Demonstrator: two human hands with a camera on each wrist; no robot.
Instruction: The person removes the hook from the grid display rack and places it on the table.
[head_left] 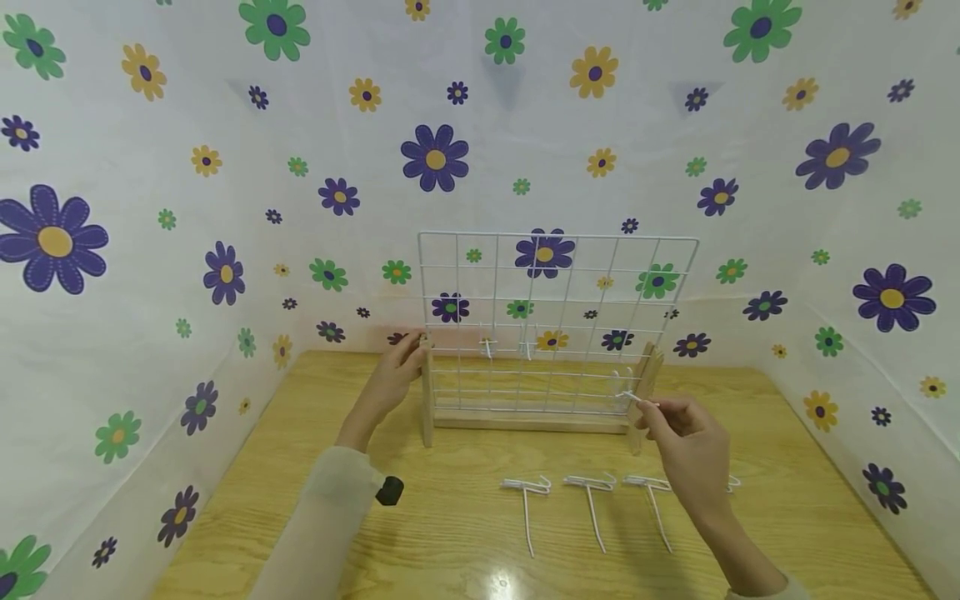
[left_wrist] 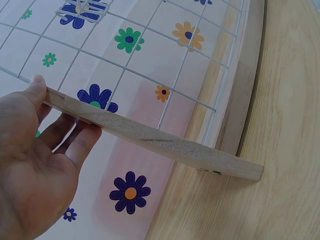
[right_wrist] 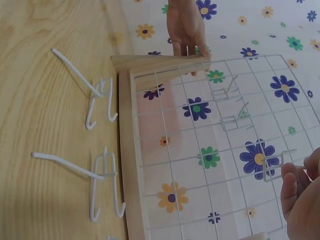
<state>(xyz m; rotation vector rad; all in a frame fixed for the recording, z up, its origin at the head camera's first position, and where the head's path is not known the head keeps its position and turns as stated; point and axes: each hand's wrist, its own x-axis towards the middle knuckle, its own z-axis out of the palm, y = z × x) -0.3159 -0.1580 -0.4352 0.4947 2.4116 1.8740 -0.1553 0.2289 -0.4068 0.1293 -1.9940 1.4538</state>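
Note:
A white wire grid panel (head_left: 558, 236) stands upright in a wooden stand (head_left: 427, 400). My left hand (head_left: 386, 379) holds the top of the stand's left upright, thumb on one side and fingertips on the other, as the left wrist view shows. Between thumb and fingers, my right hand (head_left: 693, 454) pinches the prong of a white wire hook (head_left: 626, 392) at the grid's lower right. Whether this hook's back catches on a wire, I cannot tell. Two similar hooks, a left one (head_left: 487, 347) and a right one (head_left: 528, 347), hang on the grid's left half.
Several more white hooks, among them a left one (head_left: 527, 521), lie in a row on the wooden table (head_left: 247, 517) in front of the stand. My right hand partly hides the rightmost. A flower-patterned white cloth (head_left: 480, 117) surrounds the table's back and sides.

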